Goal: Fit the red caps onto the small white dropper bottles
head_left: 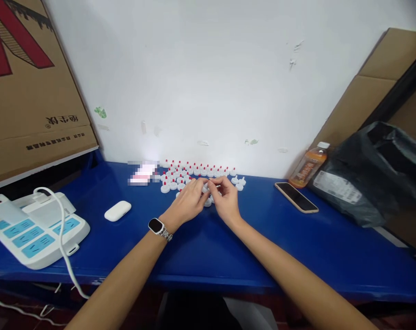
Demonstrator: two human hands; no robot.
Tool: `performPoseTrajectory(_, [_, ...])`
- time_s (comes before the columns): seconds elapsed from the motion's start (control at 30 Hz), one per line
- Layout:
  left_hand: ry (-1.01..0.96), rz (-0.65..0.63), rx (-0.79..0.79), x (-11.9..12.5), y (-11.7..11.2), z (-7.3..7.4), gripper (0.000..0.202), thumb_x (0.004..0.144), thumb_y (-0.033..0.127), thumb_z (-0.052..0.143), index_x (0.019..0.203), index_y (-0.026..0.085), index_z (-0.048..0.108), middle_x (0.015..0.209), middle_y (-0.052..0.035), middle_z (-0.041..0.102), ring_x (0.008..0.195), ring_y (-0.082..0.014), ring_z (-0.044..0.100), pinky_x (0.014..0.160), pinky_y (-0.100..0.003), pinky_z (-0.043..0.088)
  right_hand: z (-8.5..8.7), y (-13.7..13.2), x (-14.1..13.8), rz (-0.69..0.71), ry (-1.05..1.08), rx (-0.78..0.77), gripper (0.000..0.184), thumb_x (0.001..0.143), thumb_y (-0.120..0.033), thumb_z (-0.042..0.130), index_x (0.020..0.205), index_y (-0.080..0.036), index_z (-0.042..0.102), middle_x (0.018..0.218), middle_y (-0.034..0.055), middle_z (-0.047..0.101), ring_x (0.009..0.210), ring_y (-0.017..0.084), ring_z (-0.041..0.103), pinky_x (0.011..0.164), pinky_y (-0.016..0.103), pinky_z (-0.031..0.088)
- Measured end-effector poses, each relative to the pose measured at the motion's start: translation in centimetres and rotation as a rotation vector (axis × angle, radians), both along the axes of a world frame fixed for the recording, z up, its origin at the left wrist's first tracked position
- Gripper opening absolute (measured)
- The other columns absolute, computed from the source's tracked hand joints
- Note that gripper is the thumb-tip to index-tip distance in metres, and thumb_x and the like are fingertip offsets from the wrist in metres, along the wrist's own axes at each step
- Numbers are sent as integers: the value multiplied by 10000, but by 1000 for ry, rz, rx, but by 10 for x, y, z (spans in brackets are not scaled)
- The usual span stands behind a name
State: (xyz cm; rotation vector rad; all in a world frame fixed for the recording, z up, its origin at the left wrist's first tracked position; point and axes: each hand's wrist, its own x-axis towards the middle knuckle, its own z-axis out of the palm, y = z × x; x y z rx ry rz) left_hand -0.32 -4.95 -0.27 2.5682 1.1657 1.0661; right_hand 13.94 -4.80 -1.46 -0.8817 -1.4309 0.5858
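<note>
My left hand (190, 200), with a watch on its wrist, and my right hand (226, 201) meet over the middle of the table. Their fingers are closed together on a small white nozzle cap (205, 188), partly covered by the fingertips. Behind and left of the hands stand many white nozzle caps with red tips (165, 188), roughly in rows. Several plain white caps without red tips (239, 187) lie just right of my right hand. Another white cap (208, 202) sits under the hands, partly hidden.
On the blue table (263, 247), a white power strip (39, 238) with a cable and a white earbud case (118, 211) lie left. At right are a phone (296, 197), an orange drink bottle (308, 167) and a black plastic bag (366, 169). Cardboard (32, 105) stands left; a wall rises behind.
</note>
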Motion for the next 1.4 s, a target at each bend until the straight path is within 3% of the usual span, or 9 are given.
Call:
performPoseTrajectory(0.23, [-12,56,131,6,10,-4,513,970,345,497,1429,182,335,1268,-139,555,1166,-283,522,1018,-480,440,18,23,42,-166,-108,64,149,869,-360,581,822,-224,541,746,-6,589,691,145,552,689,265,473])
performPoseTrajectory(0.33, [53,60,118,6,16,-2,416,978,355,474,1357,188,435,1224,-120,572,1145,-281,518,1000,-474,442,20,39,82,-351,-208,44,108,840,-308,582,795,-216,545,701,-16,584,644,143,541,653,265,444])
performPoseTrajectory(0.47, [121,41,109,9,23,-1,295,984,358,454,1219,202,541,1173,-99,586,1102,-270,519,958,-448,450,6,56,114,-367,-418,-82,41,796,-243,587,780,-206,579,710,-12,637,662,148,578,658,262,434])
performPoseTrajectory(0.67, [192,0,140,22,31,0,246,970,338,472,1151,210,579,1129,-90,593,1093,-271,515,940,-440,444,-12,73,104,-261,-578,-203,69,788,-169,589,809,-185,653,770,11,712,695,141,629,665,243,443])
performPoseTrajectory(0.83, [185,-3,155,33,44,7,242,978,352,457,1093,192,598,1083,-90,592,1055,-264,508,934,-439,449,-5,73,103,-124,-538,-224,142,850,-225,588,857,-167,717,773,29,737,692,142,652,669,235,454])
performPoseTrajectory(1.0, [118,-19,150,41,46,5,206,982,310,453,1048,190,607,1054,-78,594,1026,-247,507,931,-423,446,-3,69,128,-390,-585,-276,219,882,-296,557,990,-196,719,774,16,716,693,152,630,655,247,419])
performPoseTrajectory(1.13, [107,-53,136,37,39,5,212,983,315,456,1066,197,611,1069,-76,596,1033,-248,507,927,-427,446,-13,69,135,-399,-667,-413,163,807,-254,630,938,-192,706,790,26,714,698,158,625,648,252,408])
performPoseTrajectory(1.3, [48,-38,128,29,37,9,221,978,325,462,1098,201,601,1097,-83,605,1062,-256,521,944,-434,450,-7,63,113,-305,-404,-295,91,798,-235,621,819,-169,679,718,22,688,658,146,610,653,255,429])
performPoseTrajectory(1.4, [12,-15,136,25,38,9,336,957,359,511,1250,198,540,1210,-109,588,1137,-275,523,992,-453,442,8,51,88,-66,-82,-217,200,787,-357,673,823,-161,682,740,30,700,669,149,619,672,268,465])
